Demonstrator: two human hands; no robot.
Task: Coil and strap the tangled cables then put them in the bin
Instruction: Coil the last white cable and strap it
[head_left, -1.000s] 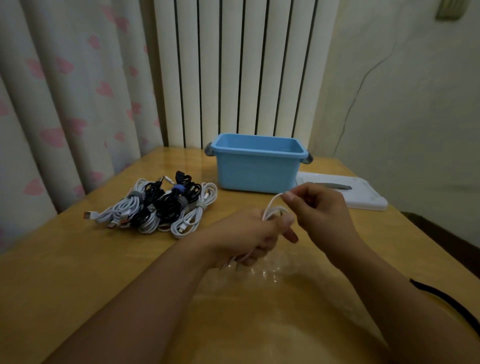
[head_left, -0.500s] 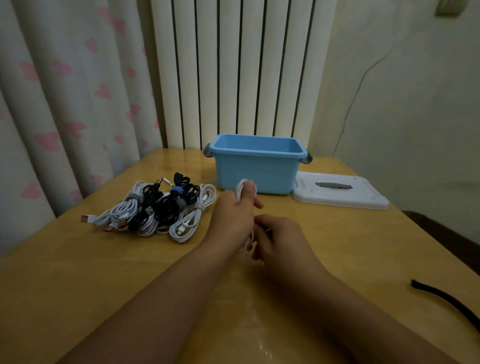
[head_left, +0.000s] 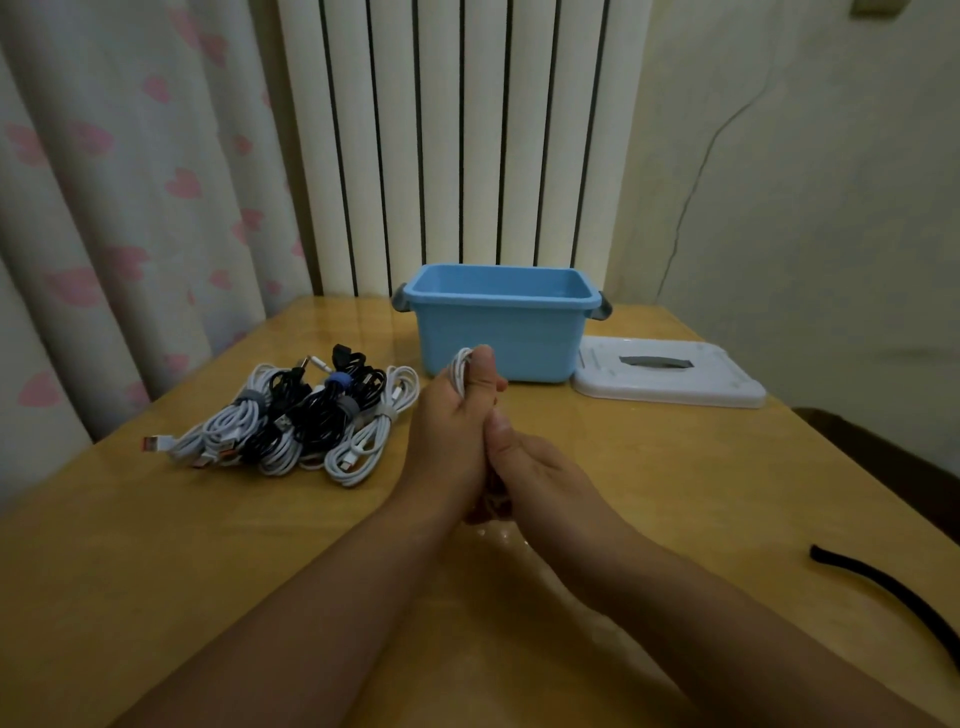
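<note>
The left hand (head_left: 451, 431) grips a white cable (head_left: 460, 370) folded into a tight bundle; its loops poke out above the thumb, in front of the blue bin (head_left: 501, 332). The fist stands upright, probably so the loops stay stacked and cannot spring apart. The right hand (head_left: 540, 470) presses against the lower end of that bundle, fingers curled toward it, but whether it pinches the cable's tail is hidden between the 2 hands. Judging by this, the coil is nearly wound and needs a strap next.

1 black strap (head_left: 893, 592) lies on the counter (head_left: 156, 545) well to the right, within reach of the right hand.

To the left sits a pile of coiled cables (head_left: 296, 421), white and black, already banded; they overlap too much for a sure count, roughly 5 or 6. None appears to be in the bin yet, though its floor is hidden. There is 1 bin, open-topped, and 1 white lid (head_left: 670, 374) lies flat just beside it, leaving the opening free.
</note>
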